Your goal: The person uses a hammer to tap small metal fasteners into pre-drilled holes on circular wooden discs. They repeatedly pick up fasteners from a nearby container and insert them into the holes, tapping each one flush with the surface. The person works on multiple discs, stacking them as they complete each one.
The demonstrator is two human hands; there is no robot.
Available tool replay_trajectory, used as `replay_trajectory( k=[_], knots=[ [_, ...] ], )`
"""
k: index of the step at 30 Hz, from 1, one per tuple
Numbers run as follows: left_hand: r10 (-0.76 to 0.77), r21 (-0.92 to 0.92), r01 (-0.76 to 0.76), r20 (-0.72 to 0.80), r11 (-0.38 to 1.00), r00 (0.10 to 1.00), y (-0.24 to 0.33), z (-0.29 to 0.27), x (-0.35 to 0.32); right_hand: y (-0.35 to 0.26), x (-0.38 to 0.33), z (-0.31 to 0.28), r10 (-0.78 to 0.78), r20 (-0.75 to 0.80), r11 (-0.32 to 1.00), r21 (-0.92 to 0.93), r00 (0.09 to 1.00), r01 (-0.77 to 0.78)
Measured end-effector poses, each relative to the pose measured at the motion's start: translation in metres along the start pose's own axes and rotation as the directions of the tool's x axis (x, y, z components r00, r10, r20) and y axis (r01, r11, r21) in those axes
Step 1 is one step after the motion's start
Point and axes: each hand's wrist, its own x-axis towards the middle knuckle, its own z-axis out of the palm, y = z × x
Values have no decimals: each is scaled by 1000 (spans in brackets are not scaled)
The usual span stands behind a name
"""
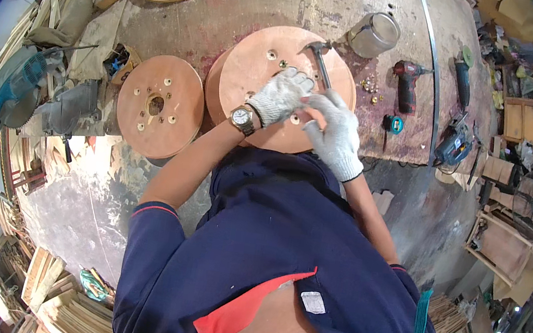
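Head view: my gloved left hand point(281, 95) is over the large plywood disc point(251, 69), its fingers bent and close together, tips toward my right hand point(336, 132). There the thumb stands apart from the fingers, which lie across the end of the claw hammer's point(322, 67) handle; whether they truly grip it, or whether any fingertips pinch something small, I can't tell.

The large disc lies on another disc point(212, 87), offset from it, close to the worktop's point(255, 1) near edge by my waist. A blow on that stack could make the upper disc slide or rock, I judge, because the two aren't lined up and I see no clamp. My left fingers are near the hammer — a stray swing could catch them, and loose knit could make the handle slip.

Beside the disc, small metal fasteners point(371, 88) lie loose; knocks on the worktop could scatter them. The glass jar point(373, 35) behind them could roll if jarred. To my left, the smaller disc point(183, 104) overhangs the near edge — my forearm might tip it off.
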Motion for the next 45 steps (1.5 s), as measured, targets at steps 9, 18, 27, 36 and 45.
replay_trajectory(
  k=[9,18,27,36,45],
  knots=[
    [-73,-724,75,34,685,997,-12,52,-4,-44,11,9,-112,185,978,-155,976,141],
    [-125,-508,175,132,844,983,4,46,-8,-27,12,20,391,280,823,320,877,-469],
    [-167,-700,169,73,694,983,21,11,-22,2,3,32,366,471,539,596,802,-596],
    [-36,-678,35,12,734,999,10,41,-44,-25,19,27,153,151,975,140,977,-175],
    [34,-715,134,215,686,976,17,37,-67,-10,41,-2,-378,411,884,425,830,192]
  ],
)
